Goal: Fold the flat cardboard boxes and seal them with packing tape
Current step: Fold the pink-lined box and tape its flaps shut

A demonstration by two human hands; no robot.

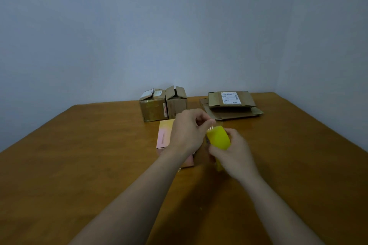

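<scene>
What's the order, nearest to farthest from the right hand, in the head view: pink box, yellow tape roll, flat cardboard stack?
1. yellow tape roll: held in the right hand itself.
2. pink box: just to the left, partly under the left hand.
3. flat cardboard stack: far back on the right, near the wall.

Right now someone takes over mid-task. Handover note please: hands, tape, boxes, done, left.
Left hand: fingers pinch at the top edge of the yellow tape roll, apparently lifting the tape end; blurred.
Right hand: grips the roll from the side, above the table.
Pink box: folded up, on the table under the left hand; no tape visible on it.
Left brown box and right brown box: folded up at the back; top flaps look slightly raised, seal unclear.
Flat cardboard stack: back right, unfolded.
Left: tape the pink box, then fold and seal the flats.
</scene>
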